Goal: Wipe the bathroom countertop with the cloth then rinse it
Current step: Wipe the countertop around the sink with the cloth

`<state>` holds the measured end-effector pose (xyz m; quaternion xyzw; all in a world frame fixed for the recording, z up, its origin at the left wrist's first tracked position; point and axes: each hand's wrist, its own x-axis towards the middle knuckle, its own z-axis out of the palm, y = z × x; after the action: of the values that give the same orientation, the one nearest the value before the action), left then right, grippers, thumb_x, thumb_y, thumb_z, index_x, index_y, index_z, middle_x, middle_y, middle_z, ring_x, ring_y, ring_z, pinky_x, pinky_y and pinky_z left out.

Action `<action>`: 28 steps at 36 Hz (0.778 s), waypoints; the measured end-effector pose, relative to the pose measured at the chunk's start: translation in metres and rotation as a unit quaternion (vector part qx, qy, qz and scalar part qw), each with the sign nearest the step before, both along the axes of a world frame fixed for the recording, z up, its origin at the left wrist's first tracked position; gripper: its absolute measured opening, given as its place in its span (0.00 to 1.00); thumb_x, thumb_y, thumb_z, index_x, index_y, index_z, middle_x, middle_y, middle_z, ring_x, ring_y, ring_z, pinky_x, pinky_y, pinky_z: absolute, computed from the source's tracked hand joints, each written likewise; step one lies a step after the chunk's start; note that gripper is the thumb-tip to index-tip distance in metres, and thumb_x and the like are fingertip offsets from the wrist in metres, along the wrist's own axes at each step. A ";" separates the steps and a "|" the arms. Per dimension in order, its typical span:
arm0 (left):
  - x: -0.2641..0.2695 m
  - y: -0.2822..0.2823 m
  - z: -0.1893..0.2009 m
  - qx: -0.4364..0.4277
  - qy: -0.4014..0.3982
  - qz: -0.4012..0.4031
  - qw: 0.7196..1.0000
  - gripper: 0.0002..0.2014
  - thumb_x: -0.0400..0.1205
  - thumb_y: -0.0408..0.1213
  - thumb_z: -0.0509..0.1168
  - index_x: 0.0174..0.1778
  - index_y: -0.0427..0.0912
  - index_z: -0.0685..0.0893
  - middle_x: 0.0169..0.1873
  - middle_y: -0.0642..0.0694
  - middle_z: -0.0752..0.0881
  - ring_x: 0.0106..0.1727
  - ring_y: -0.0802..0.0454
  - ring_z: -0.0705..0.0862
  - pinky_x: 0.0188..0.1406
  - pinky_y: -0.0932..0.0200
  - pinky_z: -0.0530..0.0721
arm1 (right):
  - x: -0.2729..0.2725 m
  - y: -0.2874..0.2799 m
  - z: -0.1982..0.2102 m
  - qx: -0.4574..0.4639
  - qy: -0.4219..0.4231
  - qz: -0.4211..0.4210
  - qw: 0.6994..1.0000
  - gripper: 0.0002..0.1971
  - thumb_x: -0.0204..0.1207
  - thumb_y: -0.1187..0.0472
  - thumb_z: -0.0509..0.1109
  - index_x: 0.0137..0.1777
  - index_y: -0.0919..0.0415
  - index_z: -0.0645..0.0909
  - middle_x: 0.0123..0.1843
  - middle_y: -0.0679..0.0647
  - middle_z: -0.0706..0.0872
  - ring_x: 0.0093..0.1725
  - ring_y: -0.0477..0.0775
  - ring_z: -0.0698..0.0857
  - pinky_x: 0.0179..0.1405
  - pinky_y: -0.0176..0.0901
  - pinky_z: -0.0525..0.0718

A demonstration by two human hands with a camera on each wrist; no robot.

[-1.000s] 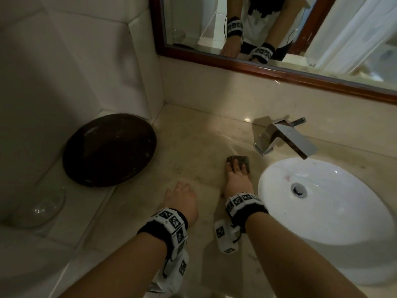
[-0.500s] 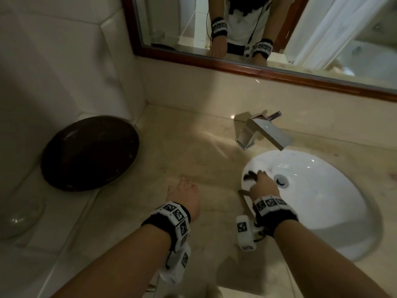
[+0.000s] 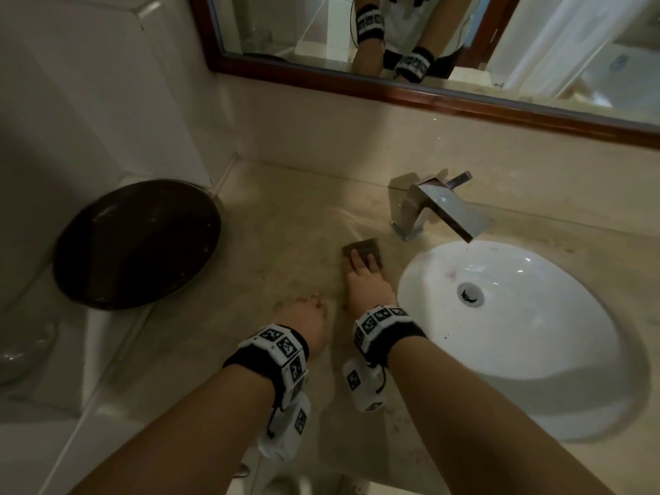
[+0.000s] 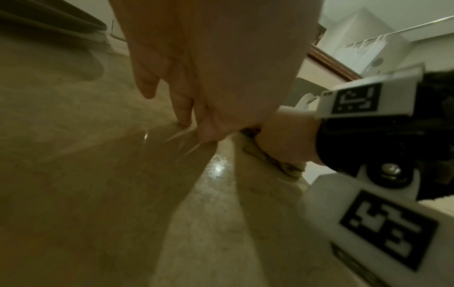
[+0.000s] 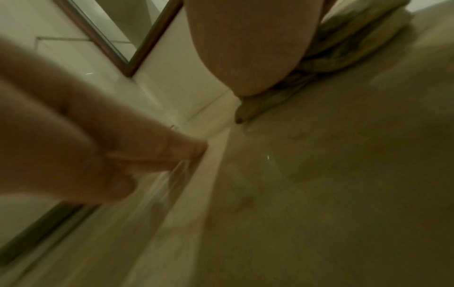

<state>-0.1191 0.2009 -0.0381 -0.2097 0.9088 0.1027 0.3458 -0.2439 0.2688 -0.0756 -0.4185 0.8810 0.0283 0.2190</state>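
Note:
A small dark cloth (image 3: 361,246) lies flat on the beige stone countertop (image 3: 285,216), just left of the white basin and in front of the tap. My right hand (image 3: 364,276) presses on it with straight fingers. In the right wrist view the folded cloth (image 5: 343,44) shows under my palm. My left hand (image 3: 307,317) rests on the countertop close beside the right wrist and holds nothing. In the left wrist view its fingertips (image 4: 184,116) touch the wet surface.
The oval white basin (image 3: 535,351) with its drain is on the right, under a chrome tap (image 3: 439,209). A large dark bowl (image 3: 135,241) stands at the left by the tiled wall, with a clear glass dish (image 3: 21,344) beyond it. A wood-framed mirror (image 3: 428,91) hangs behind.
My right hand has swept the cloth from the basin's left rim back onto the countertop in front of the tap. The left hand has stayed where it was.

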 end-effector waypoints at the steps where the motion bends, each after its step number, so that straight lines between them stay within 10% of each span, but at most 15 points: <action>1: 0.000 0.000 0.000 0.002 -0.002 0.001 1.000 0.30 0.84 0.36 0.53 0.84 0.43 0.55 0.85 0.45 0.49 0.82 0.43 0.59 0.78 0.37 0.62 | -0.006 0.004 -0.001 0.002 0.010 -0.015 1.000 0.38 0.81 0.57 0.61 0.84 0.56 0.41 0.86 0.53 0.42 0.84 0.64 0.45 0.83 0.59 0.47; 12: 0.003 0.003 -0.003 0.014 0.000 0.048 0.999 0.31 0.85 0.36 0.52 0.85 0.43 0.50 0.84 0.47 0.51 0.82 0.42 0.58 0.79 0.35 0.59 | -0.111 0.097 -0.051 0.080 -0.006 -0.186 0.979 0.49 0.60 0.39 0.70 0.81 0.48 0.54 0.81 0.60 0.64 0.76 0.66 0.70 0.72 0.66 0.70; 16: 0.009 0.011 -0.006 0.003 0.056 0.086 0.995 0.30 0.84 0.42 0.56 0.82 0.44 0.57 0.82 0.46 0.60 0.79 0.44 0.64 0.75 0.38 0.66 | -0.089 0.105 0.035 0.060 -0.013 -0.182 0.981 0.36 0.70 0.51 0.76 0.77 0.53 0.67 0.79 0.54 0.70 0.73 0.58 0.73 0.69 0.49 0.77; 19: 0.011 0.020 -0.004 0.006 0.097 0.081 0.992 0.27 0.85 0.41 0.55 0.81 0.44 0.60 0.80 0.46 0.62 0.79 0.45 0.64 0.75 0.39 0.67 | -0.068 0.115 0.076 -0.053 -0.064 -0.232 0.969 0.17 0.81 0.64 0.63 0.69 0.60 0.77 0.68 0.57 0.81 0.52 0.53 0.83 0.42 0.29 0.83; 21: 0.011 0.027 -0.001 0.020 0.102 0.069 0.992 0.28 0.85 0.40 0.55 0.82 0.43 0.58 0.81 0.45 0.61 0.80 0.44 0.62 0.77 0.40 0.65 | -0.053 0.121 0.092 -0.112 -0.065 -0.229 0.965 0.21 0.79 0.70 0.59 0.72 0.58 0.75 0.65 0.60 0.82 0.58 0.60 0.82 0.49 0.38 0.82; 25: 0.010 0.038 0.002 0.027 0.129 0.057 0.990 0.30 0.85 0.38 0.57 0.83 0.43 0.54 0.83 0.44 0.55 0.83 0.44 0.57 0.80 0.43 0.61 | -0.033 0.128 0.094 -0.181 -0.140 -0.199 0.953 0.21 0.75 0.73 0.66 0.65 0.53 0.80 0.54 0.48 0.83 0.52 0.57 0.87 0.29 0.31 0.76; 28: 0.013 0.045 0.004 0.027 0.134 0.055 0.989 0.31 0.86 0.38 0.55 0.84 0.44 0.51 0.84 0.46 0.52 0.84 0.46 0.53 0.81 0.43 0.58 | -0.015 0.134 0.081 -0.203 -0.107 -0.144 0.963 0.24 0.74 0.74 0.66 0.66 0.49 0.79 0.55 0.43 0.82 0.56 0.49 0.85 0.47 0.41 0.86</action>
<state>-0.1060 0.2462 -0.0345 -0.2341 0.9309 0.1729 0.2207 -0.2590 0.4026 0.0058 -0.3233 0.8906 -0.2282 0.2240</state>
